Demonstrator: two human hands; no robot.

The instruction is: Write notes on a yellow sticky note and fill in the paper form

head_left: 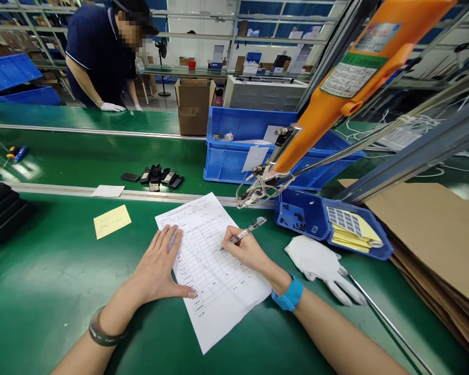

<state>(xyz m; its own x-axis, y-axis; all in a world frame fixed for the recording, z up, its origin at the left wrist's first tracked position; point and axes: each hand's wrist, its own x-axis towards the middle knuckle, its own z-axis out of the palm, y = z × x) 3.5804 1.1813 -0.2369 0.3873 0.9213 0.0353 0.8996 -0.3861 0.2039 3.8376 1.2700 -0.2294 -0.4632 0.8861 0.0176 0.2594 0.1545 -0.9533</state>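
Observation:
A printed form with a table grid (219, 307) lies tilted on the green work surface (62, 281). My left hand (162, 268) rests on its left edge, palm down, with thumb and fingers spread. My right hand (245, 251) is closed round a pen (250, 229), whose tip meets the form's upper right part. To the left is a yellow note (112, 222) with faint writing. A white glove (320, 263) lies beside my right wrist.
Blue bins (300, 211) with small dark parts and yellow papers stand at right, near cardboard sheets (433, 234). An orange tool (324, 99) hangs above. Black devices (160, 177) lie beyond the form. Across the line, a person (97, 52) in white gloves leans over.

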